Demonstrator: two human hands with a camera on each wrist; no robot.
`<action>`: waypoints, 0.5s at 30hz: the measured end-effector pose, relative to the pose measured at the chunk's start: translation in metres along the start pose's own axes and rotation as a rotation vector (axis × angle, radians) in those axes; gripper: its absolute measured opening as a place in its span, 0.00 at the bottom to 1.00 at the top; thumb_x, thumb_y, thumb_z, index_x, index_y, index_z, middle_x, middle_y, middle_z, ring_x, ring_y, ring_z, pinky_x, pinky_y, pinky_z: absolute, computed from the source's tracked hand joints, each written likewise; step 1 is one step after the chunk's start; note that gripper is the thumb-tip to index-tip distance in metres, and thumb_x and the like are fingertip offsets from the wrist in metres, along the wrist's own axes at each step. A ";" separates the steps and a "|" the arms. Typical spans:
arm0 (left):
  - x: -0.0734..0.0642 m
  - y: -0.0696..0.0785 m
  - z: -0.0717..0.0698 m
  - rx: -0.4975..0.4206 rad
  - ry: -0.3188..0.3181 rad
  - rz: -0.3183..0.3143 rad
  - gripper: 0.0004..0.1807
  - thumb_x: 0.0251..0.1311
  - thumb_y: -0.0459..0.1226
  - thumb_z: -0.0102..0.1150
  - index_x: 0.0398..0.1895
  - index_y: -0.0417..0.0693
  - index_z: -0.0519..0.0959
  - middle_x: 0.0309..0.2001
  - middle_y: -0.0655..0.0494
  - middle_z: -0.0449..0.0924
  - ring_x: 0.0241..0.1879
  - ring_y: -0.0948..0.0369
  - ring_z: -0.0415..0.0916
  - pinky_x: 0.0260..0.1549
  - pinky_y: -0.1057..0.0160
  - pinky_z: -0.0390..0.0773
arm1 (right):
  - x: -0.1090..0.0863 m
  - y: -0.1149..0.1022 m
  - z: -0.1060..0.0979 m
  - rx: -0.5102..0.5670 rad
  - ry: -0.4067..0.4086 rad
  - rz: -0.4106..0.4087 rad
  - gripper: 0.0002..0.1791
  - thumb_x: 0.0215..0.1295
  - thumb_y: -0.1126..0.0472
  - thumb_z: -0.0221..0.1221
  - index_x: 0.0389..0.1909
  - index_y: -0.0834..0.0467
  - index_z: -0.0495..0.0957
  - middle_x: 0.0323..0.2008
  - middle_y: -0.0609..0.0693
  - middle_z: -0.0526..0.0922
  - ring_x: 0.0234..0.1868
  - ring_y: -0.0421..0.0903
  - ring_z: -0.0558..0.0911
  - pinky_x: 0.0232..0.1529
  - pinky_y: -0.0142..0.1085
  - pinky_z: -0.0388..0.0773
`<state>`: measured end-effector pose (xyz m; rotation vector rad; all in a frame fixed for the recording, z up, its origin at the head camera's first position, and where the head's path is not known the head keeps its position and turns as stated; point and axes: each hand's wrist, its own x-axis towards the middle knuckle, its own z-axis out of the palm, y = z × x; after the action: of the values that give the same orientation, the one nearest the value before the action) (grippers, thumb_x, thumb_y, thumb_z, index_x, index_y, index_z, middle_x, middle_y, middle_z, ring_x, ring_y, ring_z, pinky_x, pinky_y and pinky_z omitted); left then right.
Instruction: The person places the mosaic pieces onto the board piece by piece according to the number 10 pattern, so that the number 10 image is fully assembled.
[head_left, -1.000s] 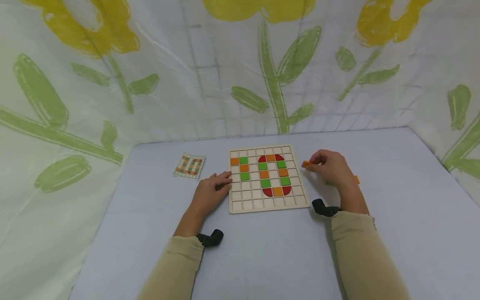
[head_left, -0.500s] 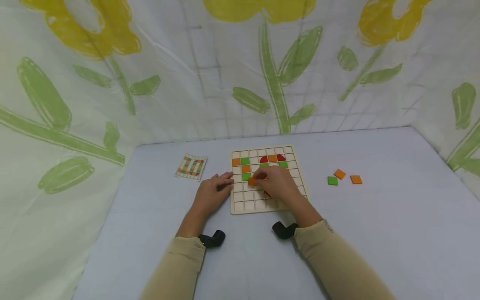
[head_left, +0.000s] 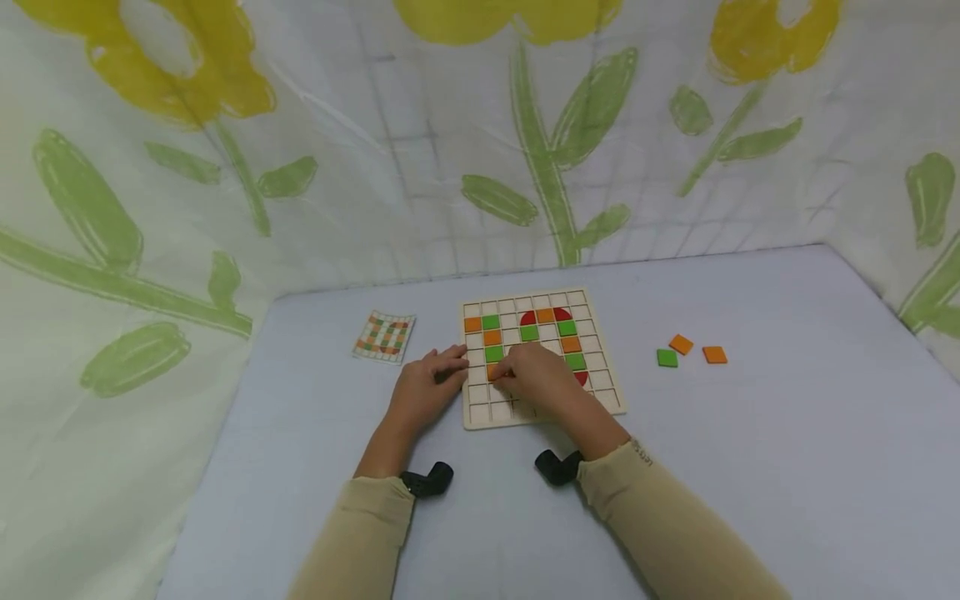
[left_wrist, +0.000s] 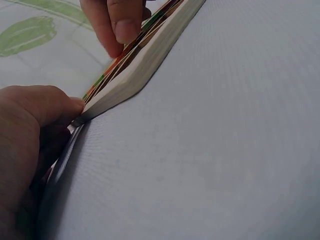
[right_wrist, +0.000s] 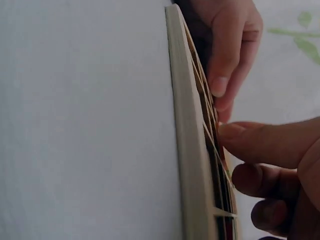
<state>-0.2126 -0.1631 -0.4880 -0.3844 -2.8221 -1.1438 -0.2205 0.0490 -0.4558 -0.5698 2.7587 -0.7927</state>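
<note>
A wooden grid board (head_left: 478, 413) lies on the table, its cells partly filled with orange, green and red tiles. My right hand (head_left: 538, 377) reaches over it, thumb and fingers at an orange square tile (head_left: 492, 372) that sits in a cell below a green square tile (head_left: 494, 354). The hand covers part of the red-cornered ring of tiles. My left hand (head_left: 423, 386) rests at the board's left edge, fingertips touching it. In the left wrist view, the left thumb (left_wrist: 55, 105) is against the board's rim. The right wrist view has the right thumb (right_wrist: 265, 142) at the grid surface.
A small patterned card (head_left: 384, 337) lies to the board's upper left. Right of the board are a loose green tile (head_left: 667, 358) and two orange tiles (head_left: 681, 344). A flower-painted curtain (head_left: 495, 200) hangs behind the table.
My right hand has moved left from beside the loose tiles to the board, carrying an orange tile, which now sits in a cell in the second column. The left hand stays put.
</note>
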 end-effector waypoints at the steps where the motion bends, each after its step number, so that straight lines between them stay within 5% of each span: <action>1: 0.000 0.000 0.001 0.002 0.000 -0.002 0.11 0.63 0.40 0.65 0.47 0.50 0.87 0.60 0.62 0.79 0.65 0.56 0.73 0.71 0.53 0.64 | -0.001 0.002 -0.002 0.017 0.001 0.001 0.07 0.64 0.57 0.65 0.40 0.47 0.89 0.38 0.43 0.86 0.42 0.42 0.81 0.41 0.36 0.81; 6: -0.001 -0.001 0.003 0.011 0.010 -0.017 0.12 0.62 0.39 0.65 0.47 0.50 0.86 0.60 0.63 0.79 0.65 0.57 0.73 0.72 0.53 0.64 | -0.009 0.025 -0.025 0.105 0.013 0.077 0.08 0.66 0.55 0.63 0.41 0.47 0.88 0.44 0.43 0.86 0.48 0.44 0.80 0.49 0.41 0.80; 15: 0.000 0.001 0.002 0.005 0.001 -0.005 0.12 0.63 0.40 0.65 0.47 0.49 0.86 0.60 0.62 0.79 0.65 0.58 0.72 0.72 0.54 0.63 | -0.045 0.098 -0.089 0.109 0.019 0.272 0.18 0.62 0.56 0.65 0.52 0.55 0.82 0.40 0.56 0.79 0.39 0.51 0.76 0.33 0.37 0.75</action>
<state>-0.2119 -0.1616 -0.4890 -0.3759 -2.8261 -1.1374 -0.2367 0.1855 -0.4312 -0.1618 2.7088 -0.8773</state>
